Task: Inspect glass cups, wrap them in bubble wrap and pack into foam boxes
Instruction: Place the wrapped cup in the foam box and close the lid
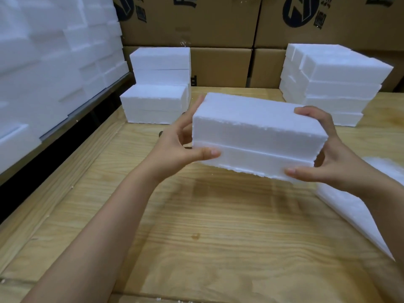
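Observation:
A closed white foam box [258, 134], two halves joined along a seam, hangs above the wooden table [196, 226], held between both hands. My left hand [177, 147] grips its left end, thumb on the front face of the lower half and fingers behind. My right hand [328, 158] grips the right end, thumb on the lower front edge and fingers curled over the top corner. No glass cup shows. A sheet of bubble wrap [354, 206] lies on the table at the right, partly under my right forearm.
Stacked foam boxes stand at the back left [157, 88] and back right [332, 84] of the table. Foam pieces fill a shelf on the left [48, 68]. Cardboard cartons [218, 29] line the wall behind. A small dark object peeks out behind my left hand.

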`<state>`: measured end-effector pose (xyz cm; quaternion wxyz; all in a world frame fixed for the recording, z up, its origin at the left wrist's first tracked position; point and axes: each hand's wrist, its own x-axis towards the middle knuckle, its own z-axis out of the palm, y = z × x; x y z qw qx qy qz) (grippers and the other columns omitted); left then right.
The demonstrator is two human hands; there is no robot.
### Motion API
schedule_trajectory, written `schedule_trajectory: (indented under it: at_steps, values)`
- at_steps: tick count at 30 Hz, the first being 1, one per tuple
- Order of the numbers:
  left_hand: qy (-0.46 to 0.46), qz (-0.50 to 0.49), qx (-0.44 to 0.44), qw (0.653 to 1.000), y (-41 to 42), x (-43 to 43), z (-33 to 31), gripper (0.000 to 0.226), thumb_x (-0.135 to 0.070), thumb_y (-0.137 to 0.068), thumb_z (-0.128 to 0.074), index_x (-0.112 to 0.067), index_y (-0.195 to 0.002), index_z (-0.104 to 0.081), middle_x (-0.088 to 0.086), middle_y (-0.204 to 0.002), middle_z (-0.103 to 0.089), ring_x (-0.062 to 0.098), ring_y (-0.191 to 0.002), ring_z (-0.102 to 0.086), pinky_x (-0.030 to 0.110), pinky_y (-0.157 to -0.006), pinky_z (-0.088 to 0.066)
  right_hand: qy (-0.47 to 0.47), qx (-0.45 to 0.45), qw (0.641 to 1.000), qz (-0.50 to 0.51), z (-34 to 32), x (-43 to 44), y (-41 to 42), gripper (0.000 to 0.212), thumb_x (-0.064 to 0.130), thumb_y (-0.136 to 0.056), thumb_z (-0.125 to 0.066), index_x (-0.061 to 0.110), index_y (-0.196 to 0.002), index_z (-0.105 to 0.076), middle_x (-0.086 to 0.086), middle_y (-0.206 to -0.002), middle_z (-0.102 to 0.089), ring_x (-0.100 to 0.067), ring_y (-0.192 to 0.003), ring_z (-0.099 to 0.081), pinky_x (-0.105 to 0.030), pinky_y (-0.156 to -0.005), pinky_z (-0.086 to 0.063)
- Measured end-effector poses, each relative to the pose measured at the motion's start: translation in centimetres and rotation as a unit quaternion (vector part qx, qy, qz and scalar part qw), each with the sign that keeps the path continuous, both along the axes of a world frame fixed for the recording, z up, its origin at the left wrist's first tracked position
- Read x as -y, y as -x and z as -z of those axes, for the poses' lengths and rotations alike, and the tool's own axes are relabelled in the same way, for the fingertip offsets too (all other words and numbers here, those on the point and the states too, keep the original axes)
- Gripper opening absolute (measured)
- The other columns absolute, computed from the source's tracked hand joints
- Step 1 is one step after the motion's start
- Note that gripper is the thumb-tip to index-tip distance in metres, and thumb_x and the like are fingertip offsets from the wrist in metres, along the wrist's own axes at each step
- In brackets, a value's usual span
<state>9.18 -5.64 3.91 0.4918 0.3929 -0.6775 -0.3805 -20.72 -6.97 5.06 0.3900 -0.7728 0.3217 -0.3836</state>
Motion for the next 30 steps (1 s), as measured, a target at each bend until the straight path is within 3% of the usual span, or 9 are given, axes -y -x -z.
schedule_trajectory:
  at_steps: [4, 6, 9, 12, 14, 18, 21, 24, 30]
  values:
    - [0.04, -0.033, -0.011, 0.999, -2.9, 2.1, -2.9, 0.098, -0.025, -0.065, -0.084, -0.045, -0.144, -0.029, -0.017, -0.119, -0.067, 0.009, -0.114, -0.063, 0.026, -0.083, -0.056, 0.029, 0.0, 0.999, -0.022, -3.4, 2.7, -3.2, 0.089, 0.03, -0.057, -0.081, 0.06, -0.124, -0.03, 0.039, -0.115, -0.039, 0.008, -0.105, -0.052, -0.016, -0.077, -0.053]
    - [0.051, -0.062, -0.002, 0.997, -5.1, 3.6, -4.4, 0.103, -0.023, -0.065, -0.087, -0.032, -0.149, -0.028, -0.012, -0.116, -0.07, 0.01, -0.111, -0.064, 0.025, -0.081, -0.056, 0.048, -0.015, 0.998, -0.029, -4.8, 5.2, -5.5, 0.089, 0.029, -0.062, -0.081, 0.057, -0.126, -0.027, 0.032, -0.121, -0.038, 0.001, -0.108, -0.051, -0.019, -0.081, -0.054]
    - [0.067, -0.127, 0.013, 0.99, -9.0, 6.5, -6.1, 0.107, -0.036, -0.057, -0.086, -0.019, -0.149, -0.035, -0.003, -0.125, -0.064, 0.012, -0.113, -0.063, 0.029, -0.085, -0.056, 0.06, -0.046, 0.996, -0.041, -6.3, 10.1, -9.9, 0.089, 0.014, -0.074, -0.08, 0.047, -0.133, -0.023, 0.007, -0.123, -0.036, -0.014, -0.109, -0.051, -0.021, -0.076, -0.054]
    - [0.071, -0.18, 0.04, 0.98, -12.9, 9.9, -6.4, 0.09, -0.023, -0.066, -0.083, -0.018, -0.146, -0.04, 0.008, -0.133, -0.059, 0.017, -0.116, -0.061, 0.039, -0.095, -0.053, 0.064, -0.078, 0.993, -0.053, -7.2, 14.9, -14.4, 0.089, 0.014, -0.076, -0.078, 0.038, -0.138, -0.019, 0.009, -0.12, -0.034, -0.011, -0.106, -0.049, -0.013, -0.073, -0.051]
    - [0.064, -0.203, 0.038, 0.976, -15.1, 12.0, -5.8, 0.076, -0.007, -0.075, -0.078, -0.022, -0.141, -0.047, 0.007, -0.125, -0.064, 0.018, -0.112, -0.064, 0.041, -0.095, -0.053, 0.057, -0.094, 0.993, -0.053, -7.4, 17.7, -17.0, 0.09, 0.017, -0.075, -0.079, 0.038, -0.139, -0.019, 0.007, -0.119, -0.036, -0.01, -0.105, -0.05, -0.008, -0.073, -0.049]
    - [0.064, -0.24, 0.023, 0.969, -17.7, 14.9, -4.2, 0.063, 0.002, -0.078, -0.074, -0.026, -0.13, -0.054, -0.004, -0.109, -0.07, 0.014, -0.102, -0.068, 0.028, -0.081, -0.057, 0.042, -0.111, 0.991, -0.055, -6.0, 21.5, -20.3, 0.092, 0.022, -0.074, -0.08, 0.038, -0.14, -0.017, 0.002, -0.127, -0.036, -0.011, -0.109, -0.048, -0.008, -0.075, -0.05]
    - [0.06, -0.253, 0.038, 0.965, -18.9, 16.2, -3.1, 0.058, 0.001, -0.079, -0.074, -0.029, -0.124, -0.057, -0.015, -0.098, -0.073, 0.008, -0.098, -0.069, 0.021, -0.077, -0.056, 0.03, -0.121, 0.991, -0.05, -4.5, 23.3, -21.4, 0.093, 0.029, -0.072, -0.081, 0.044, -0.139, -0.018, -0.005, -0.128, -0.037, -0.02, -0.113, -0.05, -0.027, -0.093, -0.051]
    - [0.046, -0.266, 0.046, 0.962, -19.6, 16.8, -1.8, 0.061, -0.004, -0.079, -0.076, -0.029, -0.13, -0.054, -0.02, -0.096, -0.072, 0.002, -0.097, -0.068, 0.015, -0.074, -0.054, 0.022, -0.151, 0.988, -0.013, -3.4, 24.0, -22.1, 0.092, 0.04, -0.068, -0.082, 0.055, -0.134, -0.019, -0.005, -0.125, -0.026, -0.03, -0.116, -0.047, -0.045, -0.105, -0.042]
    - [0.036, -0.283, 0.059, 0.957, -20.4, 17.2, -0.3, 0.065, -0.012, -0.081, -0.076, -0.035, -0.135, -0.048, -0.015, -0.11, -0.067, 0.002, -0.101, -0.066, 0.02, -0.079, -0.054, 0.021, -0.161, 0.987, 0.001, -2.7, 24.1, -23.2, 0.099, 0.038, -0.071, -0.08, 0.051, -0.141, -0.012, -0.002, -0.121, -0.021, -0.028, -0.113, -0.044, -0.04, -0.108, -0.038]
